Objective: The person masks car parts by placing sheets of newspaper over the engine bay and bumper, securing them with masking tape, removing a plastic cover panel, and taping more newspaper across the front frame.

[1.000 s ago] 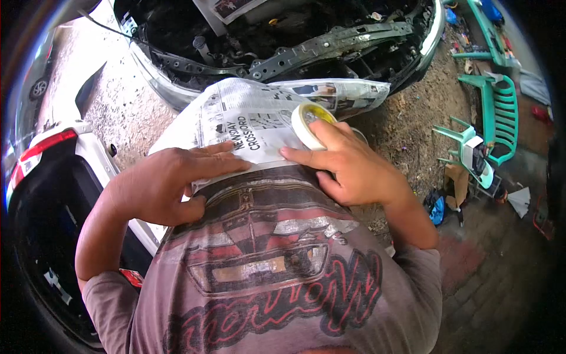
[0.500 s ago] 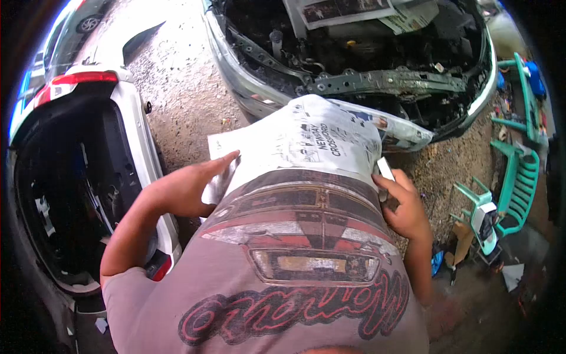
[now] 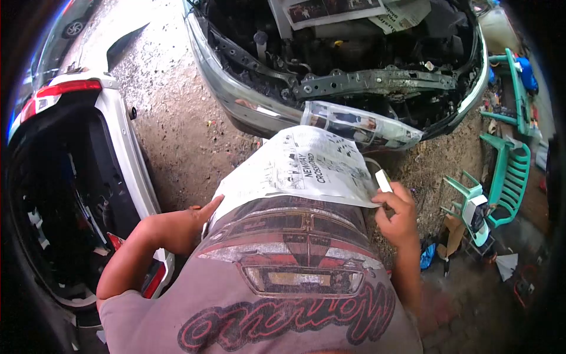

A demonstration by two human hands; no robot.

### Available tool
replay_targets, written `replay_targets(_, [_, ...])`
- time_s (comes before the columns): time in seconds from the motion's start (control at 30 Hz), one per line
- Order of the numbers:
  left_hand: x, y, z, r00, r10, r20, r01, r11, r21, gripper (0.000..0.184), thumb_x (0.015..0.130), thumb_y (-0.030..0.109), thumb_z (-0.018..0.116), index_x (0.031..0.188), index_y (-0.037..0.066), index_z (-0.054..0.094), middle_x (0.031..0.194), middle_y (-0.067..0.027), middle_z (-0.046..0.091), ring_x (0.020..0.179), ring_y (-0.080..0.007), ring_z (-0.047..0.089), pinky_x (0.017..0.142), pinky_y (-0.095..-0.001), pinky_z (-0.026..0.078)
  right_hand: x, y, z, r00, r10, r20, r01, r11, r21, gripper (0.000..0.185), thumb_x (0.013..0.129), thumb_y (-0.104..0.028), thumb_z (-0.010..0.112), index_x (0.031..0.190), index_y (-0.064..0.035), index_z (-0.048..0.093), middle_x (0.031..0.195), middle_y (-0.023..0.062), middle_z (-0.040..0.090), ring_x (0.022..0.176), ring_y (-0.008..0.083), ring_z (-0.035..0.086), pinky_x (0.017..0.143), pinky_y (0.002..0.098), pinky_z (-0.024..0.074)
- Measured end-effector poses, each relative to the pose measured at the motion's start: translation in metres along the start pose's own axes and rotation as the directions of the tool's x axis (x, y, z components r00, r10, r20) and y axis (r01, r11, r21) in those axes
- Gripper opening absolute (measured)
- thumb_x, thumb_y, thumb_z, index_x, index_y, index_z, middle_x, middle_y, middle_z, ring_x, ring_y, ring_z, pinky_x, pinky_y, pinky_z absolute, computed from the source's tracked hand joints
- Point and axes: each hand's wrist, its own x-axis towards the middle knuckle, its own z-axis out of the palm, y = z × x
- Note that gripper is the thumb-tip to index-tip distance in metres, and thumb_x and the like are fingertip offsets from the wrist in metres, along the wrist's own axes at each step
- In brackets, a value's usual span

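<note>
Between two hands (image 3: 190,229) (image 3: 399,217): one newspaper sheet (image 3: 277,171); right holds white roll (image 3: 383,181).

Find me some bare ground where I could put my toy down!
The widest patch is the ground between the white car and the dark car. A smaller one lies between the right hand and the green chair. It's crowded beside the chair, with cardboard and blue plastic, and inside the dark car's open front.

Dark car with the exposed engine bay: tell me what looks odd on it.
On the car, the engine bay lies open, its metal crossbar exposed. Newspaper sheets lie over the bay's far part and a newspaper strip runs along the front: odd places for paper.
</note>
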Motion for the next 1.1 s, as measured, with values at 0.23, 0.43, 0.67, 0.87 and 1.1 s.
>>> replay_targets(0.23, [0.016, 0.013, -0.014, 0.986, -0.07, -0.152, 0.058, 0.995, -0.083, 0.084, 0.08, 0.005, 0.065, 0.16, 0.006, 0.04, 0.103, -0.0295, 0.074, 0.097, -0.0459, 0.072, 0.092, -0.0474, 0.056, -0.007, 0.011, -0.026, 0.977, 0.001, 0.215, 0.002, 1.0, -0.015, 0.021, 0.072, -0.008, 0.074, 0.093, -0.0087, 0.073, 0.103, 0.0121, 0.068, 0.098, 0.0343, 0.063, 0.088, 0.0436, 0.048])
replay_targets(0.43, [0.028, -0.02, -0.039, 0.772, -0.019, -0.635, 0.079, 0.995, 0.066, 0.032, 0.077, -0.002, 0.06, 0.106, 0.004, 0.072, 0.088, -0.0258, 0.07, 0.084, -0.0438, 0.073, 0.077, -0.0479, 0.057, 0.001, 0.047, -0.024, 0.963, 0.011, 0.269, -0.04, 0.994, 0.103, 0.018, 0.076, -0.01, 0.074, 0.092, -0.0043, 0.071, 0.099, 0.0121, 0.068, 0.089, 0.0336, 0.063, 0.082, 0.0412, 0.049])
replay_targets(0.67, [0.096, -0.042, -0.155, 0.561, 0.174, -0.809, 0.096, 0.957, 0.272, 0.026, 0.086, 0.003, 0.061, 0.11, 0.0, 0.071, 0.1, -0.0218, 0.074, 0.087, -0.0305, 0.075, 0.079, -0.0443, 0.057, 0.094, 0.107, 0.012, 0.955, 0.059, 0.289, -0.081, 0.995, 0.065, 0.018, 0.085, -0.017, 0.076, 0.088, 0.0002, 0.071, 0.091, 0.015, 0.065, 0.086, 0.0354, 0.067, 0.077, 0.0411, 0.0516])
replay_targets(0.87, [0.192, -0.072, -0.284, 0.56, 0.16, -0.813, 0.152, 0.944, 0.292, 0.023, 0.086, 0.008, 0.057, 0.102, 0.0, 0.072, 0.089, -0.0164, 0.074, 0.081, -0.0265, 0.07, 0.08, -0.0414, 0.056, 0.155, 0.137, 0.098, 0.967, 0.168, 0.192, -0.125, 0.968, -0.217, 0.022, 0.089, -0.026, 0.071, 0.095, -0.0051, 0.076, 0.1, 0.0193, 0.07, 0.098, 0.039, 0.07, 0.088, 0.051, 0.0541])
replay_targets(1.1, [0.27, -0.121, -0.331, 0.594, 0.069, -0.802, 0.316, 0.896, 0.311, 0.027, 0.082, 0.009, 0.064, 0.104, 0.005, 0.078, 0.092, -0.0189, 0.077, 0.088, -0.0283, 0.076, 0.083, -0.041, 0.058, 0.202, 0.16, 0.133, 0.96, 0.267, 0.09, -0.208, 0.886, -0.415, 0.022, 0.089, -0.016, 0.063, 0.102, -0.0067, 0.078, 0.114, 0.0208, 0.071, 0.106, 0.0415, 0.07, 0.093, 0.0594, 0.0529])
